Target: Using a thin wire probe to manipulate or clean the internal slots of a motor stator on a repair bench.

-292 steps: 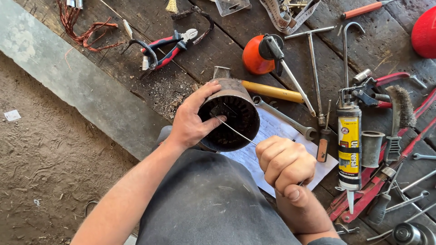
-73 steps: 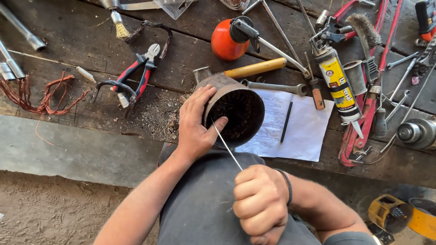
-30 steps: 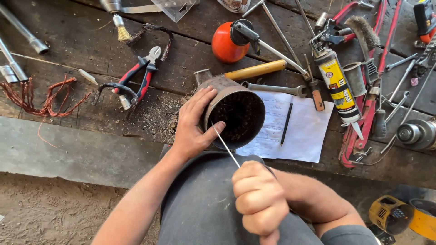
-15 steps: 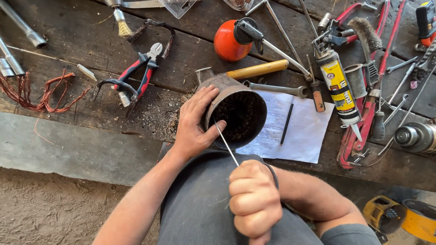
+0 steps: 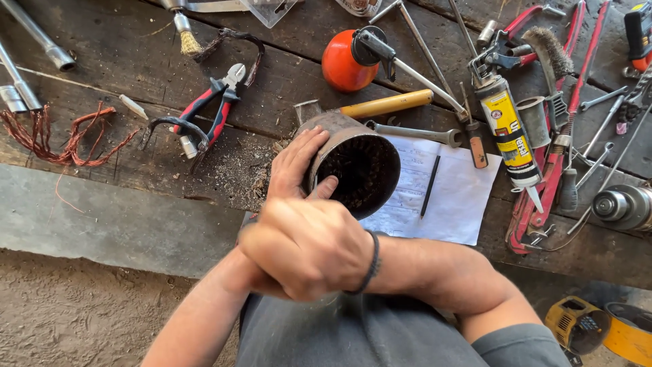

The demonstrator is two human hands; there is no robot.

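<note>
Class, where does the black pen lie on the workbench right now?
In the head view, the pen lies on the white paper, just right of the metal cylinder and below the wrench.

Metal cylinder [image 5: 353,160]: rusty grey-brown outside, black inside w/ ribbed pattern. Oil can [image 5: 346,61] nr bench's far edge: orange body, black top. Pliers [image 5: 210,112]: red & black handles. Hammer handle [image 5: 387,105]: yellow. Wire bundle [image 5: 51,136] at left edge: copper-red. Paper sheet [image 5: 451,197]: white, faint lines; black pen [image 5: 430,185] on it. Tube [image 5: 508,132]: yellow label, white nozzle. Pipe wrench [image 5: 543,197] toward right edge: red. Bench [image 5: 122,75]: dark brown planks. Right hand [image 5: 305,248]: black wristband.
</note>
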